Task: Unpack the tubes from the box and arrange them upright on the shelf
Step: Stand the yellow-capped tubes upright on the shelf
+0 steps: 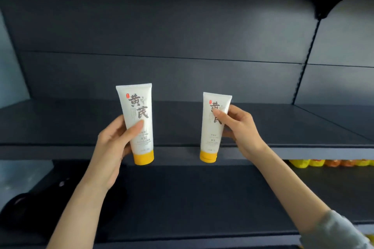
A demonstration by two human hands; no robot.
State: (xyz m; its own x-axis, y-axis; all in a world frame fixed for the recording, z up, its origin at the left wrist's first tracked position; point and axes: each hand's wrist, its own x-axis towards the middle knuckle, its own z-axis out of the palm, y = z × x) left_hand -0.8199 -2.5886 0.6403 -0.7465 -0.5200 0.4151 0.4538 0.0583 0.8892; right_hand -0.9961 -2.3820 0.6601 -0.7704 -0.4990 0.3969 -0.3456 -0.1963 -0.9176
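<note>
so the person's got a white tube in each hand, both held cap-down in the air just in front of the dark shelf point(60, 123), neither one set down yet, and the box isn't anywhere I can see. These look like soft plastic squeeze tubes, the face-cream kind, so I'd guess light, a bit squishy in the body, smooth enough to slide if you hold them lazily, and not fragile at all. The flat yellow cap point(143, 157) looks like the only stiff part and the only end they can stand on. It's narrower than the crimped top, so they're probably tippy once let go. Best place to hold is mid-body with a gentle squeeze, which is pretty much what's happening. The left hand point(112, 141) wraps the left tube point(137, 107) around its lower half, thumb laid across the front of the label, fingers curled behind. The right hand point(242, 129) pinches the right tube point(210, 137) a bit higher, thumb over the printed characters, other fingers round the far edge. That one leans slightly, the left one is close to straight up. The hands are well apart and the tubes don't touch each other. Down on the lower level, far right, there's a row of yellow and orange packs point(323, 162)
</note>
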